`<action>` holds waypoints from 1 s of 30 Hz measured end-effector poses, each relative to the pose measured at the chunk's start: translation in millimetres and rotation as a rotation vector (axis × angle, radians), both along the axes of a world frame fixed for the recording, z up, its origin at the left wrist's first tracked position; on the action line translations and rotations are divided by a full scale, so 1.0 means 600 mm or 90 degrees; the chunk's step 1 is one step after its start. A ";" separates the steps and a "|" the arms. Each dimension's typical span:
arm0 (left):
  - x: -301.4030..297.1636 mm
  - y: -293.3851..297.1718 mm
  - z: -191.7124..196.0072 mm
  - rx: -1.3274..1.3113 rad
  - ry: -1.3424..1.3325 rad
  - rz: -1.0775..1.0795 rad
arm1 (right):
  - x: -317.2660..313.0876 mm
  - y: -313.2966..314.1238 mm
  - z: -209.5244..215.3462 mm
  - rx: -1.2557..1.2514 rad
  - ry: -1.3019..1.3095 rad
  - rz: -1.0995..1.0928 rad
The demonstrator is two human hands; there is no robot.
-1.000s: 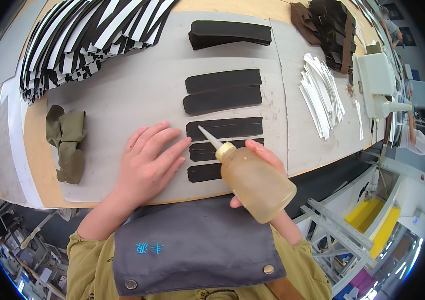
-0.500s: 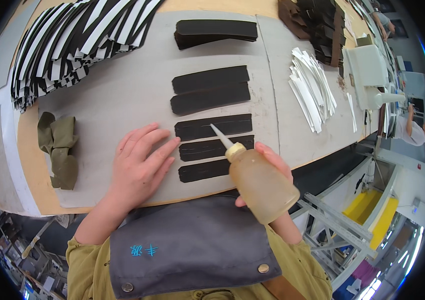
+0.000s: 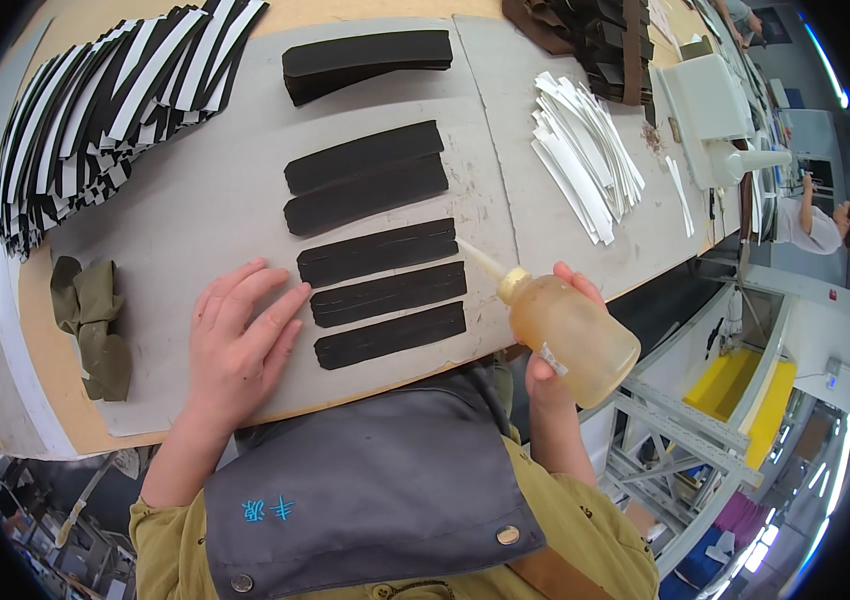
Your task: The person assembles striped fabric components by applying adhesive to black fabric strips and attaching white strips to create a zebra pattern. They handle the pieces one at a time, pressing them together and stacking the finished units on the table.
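Observation:
My right hand [image 3: 550, 375] is closed around a translucent squeeze bottle [image 3: 585, 340] of amber liquid. Its long narrow nozzle points left, the tip beside the right end of a black strip [image 3: 377, 252]. Two more black strips, a middle one [image 3: 388, 294] and a near one [image 3: 391, 335], lie below it, each with a thin line along its length. My left hand [image 3: 245, 340] rests on the grey board with fingers spread, fingertips close to the strips' left ends. Farther up lie two plain black strips [image 3: 365, 178] edge to edge, and beyond them a stack of black strips [image 3: 370, 65].
A big fanned pile of black and white strips [image 3: 105, 110] covers the far left. An olive cloth piece [image 3: 93, 325] lies left. White strips [image 3: 585, 155], a brown-black bundle [image 3: 605, 45] and a white container [image 3: 710, 98] stand right. A person [image 3: 815, 225] is at far right.
The bottle has moved right along the top lined strip, its nozzle going from mid-strip to the right end. My left hand stays by the strips. The whole view has shifted slightly.

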State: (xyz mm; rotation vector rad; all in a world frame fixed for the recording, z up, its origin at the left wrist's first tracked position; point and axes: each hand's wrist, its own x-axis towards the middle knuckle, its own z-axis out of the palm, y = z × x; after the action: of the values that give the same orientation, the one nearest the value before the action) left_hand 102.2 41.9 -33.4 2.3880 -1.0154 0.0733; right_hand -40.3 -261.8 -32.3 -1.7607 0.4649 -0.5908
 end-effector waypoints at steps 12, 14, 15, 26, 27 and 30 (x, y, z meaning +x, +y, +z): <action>0.003 0.001 0.003 -0.028 0.000 0.003 | 0.024 0.038 -0.027 -0.019 -0.036 0.129; 0.003 0.002 0.002 -0.034 -0.002 0.003 | 0.032 0.051 -0.029 0.008 -0.052 0.172; 0.003 0.002 0.001 -0.036 -0.003 0.003 | 0.037 0.057 -0.028 0.024 -0.061 0.195; 0.005 0.004 -0.003 -0.049 0.000 0.001 | 0.079 0.095 -0.014 0.031 -0.103 0.405; 0.005 0.004 -0.004 -0.049 0.000 0.001 | 0.080 0.099 -0.014 0.043 -0.109 0.408; 0.005 0.003 -0.004 -0.048 0.002 -0.002 | 0.074 0.102 -0.008 0.028 -0.097 0.394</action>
State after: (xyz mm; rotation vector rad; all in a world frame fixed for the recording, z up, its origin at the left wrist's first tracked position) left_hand 105.2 43.8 -35.8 2.3186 -0.9970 0.1045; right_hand 3.8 -200.5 -37.1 -1.6849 -0.1767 -0.2640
